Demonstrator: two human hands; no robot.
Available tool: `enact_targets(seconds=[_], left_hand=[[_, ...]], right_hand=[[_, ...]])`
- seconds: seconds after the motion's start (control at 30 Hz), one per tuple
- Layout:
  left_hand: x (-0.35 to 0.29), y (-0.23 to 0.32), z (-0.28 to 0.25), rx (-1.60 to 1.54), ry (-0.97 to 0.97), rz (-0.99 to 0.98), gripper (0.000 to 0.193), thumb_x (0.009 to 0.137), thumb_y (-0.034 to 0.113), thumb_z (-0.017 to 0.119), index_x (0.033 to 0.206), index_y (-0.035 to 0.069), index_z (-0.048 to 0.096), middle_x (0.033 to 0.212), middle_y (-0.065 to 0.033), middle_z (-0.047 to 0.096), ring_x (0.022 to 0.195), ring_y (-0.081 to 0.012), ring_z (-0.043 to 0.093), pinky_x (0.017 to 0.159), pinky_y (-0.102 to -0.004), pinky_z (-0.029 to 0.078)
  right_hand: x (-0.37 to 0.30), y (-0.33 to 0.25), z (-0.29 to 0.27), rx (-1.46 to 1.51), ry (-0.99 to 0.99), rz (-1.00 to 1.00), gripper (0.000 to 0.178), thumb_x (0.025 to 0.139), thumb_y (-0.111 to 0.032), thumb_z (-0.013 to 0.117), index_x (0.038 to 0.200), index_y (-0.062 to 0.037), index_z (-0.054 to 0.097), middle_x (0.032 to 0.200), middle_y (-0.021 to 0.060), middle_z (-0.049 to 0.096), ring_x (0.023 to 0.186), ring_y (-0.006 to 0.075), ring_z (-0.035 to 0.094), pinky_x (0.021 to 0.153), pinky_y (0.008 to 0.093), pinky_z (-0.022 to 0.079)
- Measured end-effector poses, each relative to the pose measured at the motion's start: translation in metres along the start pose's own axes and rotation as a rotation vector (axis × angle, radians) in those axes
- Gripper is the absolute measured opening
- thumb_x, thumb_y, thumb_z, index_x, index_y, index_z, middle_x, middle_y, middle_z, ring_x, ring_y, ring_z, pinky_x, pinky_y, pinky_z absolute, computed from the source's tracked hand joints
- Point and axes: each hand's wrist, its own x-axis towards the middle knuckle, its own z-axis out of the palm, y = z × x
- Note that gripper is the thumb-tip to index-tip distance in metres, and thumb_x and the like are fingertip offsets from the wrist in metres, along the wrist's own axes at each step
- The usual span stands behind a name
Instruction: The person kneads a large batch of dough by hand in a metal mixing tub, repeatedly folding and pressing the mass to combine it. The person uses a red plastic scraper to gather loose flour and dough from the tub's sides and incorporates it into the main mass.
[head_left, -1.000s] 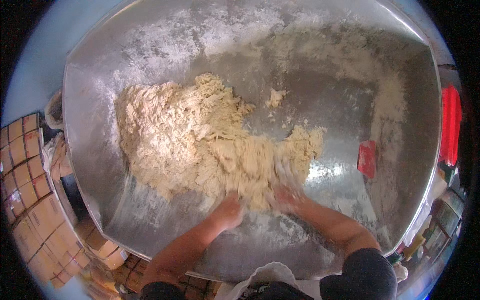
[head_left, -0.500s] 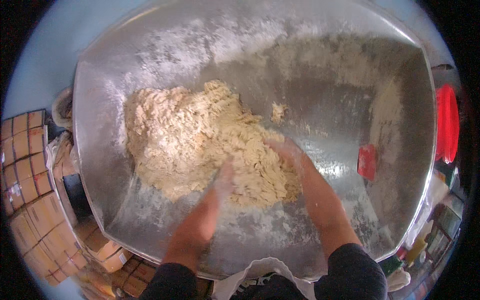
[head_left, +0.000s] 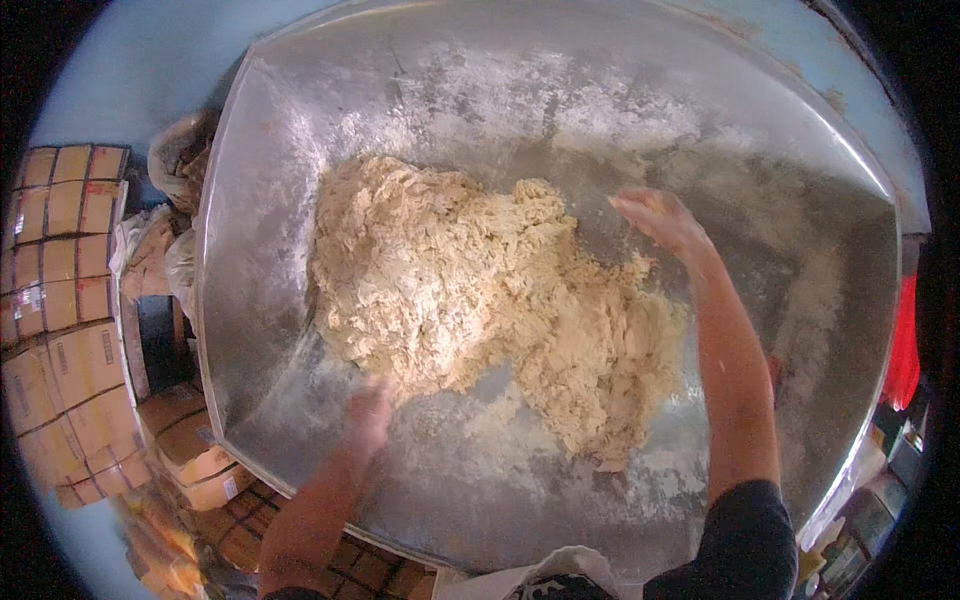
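A large, rough, shaggy mass of pale dough (head_left: 440, 270) lies in a wide metal trough (head_left: 270, 400). Its lower right part is flatter and spreads toward me. My left hand (head_left: 370, 412), smeared by motion, is at the near left edge of the dough; its fingers cannot be made out. Beyond the dough's right side, my right hand (head_left: 660, 220) is low over the trough floor with its fingers curled together. Small crumbs lie just below it. Whatever is inside those fingers is hidden.
Flour dusts the trough's walls. A red object (head_left: 775, 370) shows only as a sliver behind my right forearm. Stacked cardboard boxes (head_left: 75, 260) and plastic bags (head_left: 180, 165) stand left of the trough. Outside its right rim is a red item (head_left: 903, 345).
My hands have come off the dough and moved apart, the left toward me, the right farther away. My right hand now covers roughly where a loose dough scrap lay. The view has shifted.
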Motion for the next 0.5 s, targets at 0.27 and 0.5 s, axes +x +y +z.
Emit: enact_targets(seconds=[0.27,0.5], left_hand=[[0.077,-0.045,0.039,-0.421,-0.151,-0.119,0.031,0.093,0.025,0.05,0.111,0.0,0.056,0.099,-0.0162,0.062,0.093,-0.0305,0.06,0.081,-0.0418,0.047],[-0.038,0.059,0.13,-0.115,-0.553,0.248,0.031,0.089,0.024,0.058,0.107,0.0,0.063,0.084,-0.0125,0.063,0.083,-0.0245,0.062,0.074,-0.0363,0.049]], right_hand=[[0.047,-0.042,0.162,-0.062,-0.538,0.062,0.115,0.065,-0.074,0.067,0.138,0.0091,0.035,0.142,0.0304,0.036,0.131,0.042,0.038,0.11,0.0508,0.03],[-0.099,-0.03,0.134,-0.643,-0.586,-0.298,0.094,0.074,-0.037,0.075,0.144,0.0026,0.026,0.148,0.0225,0.031,0.136,0.0366,0.031,0.114,0.0519,0.024]])
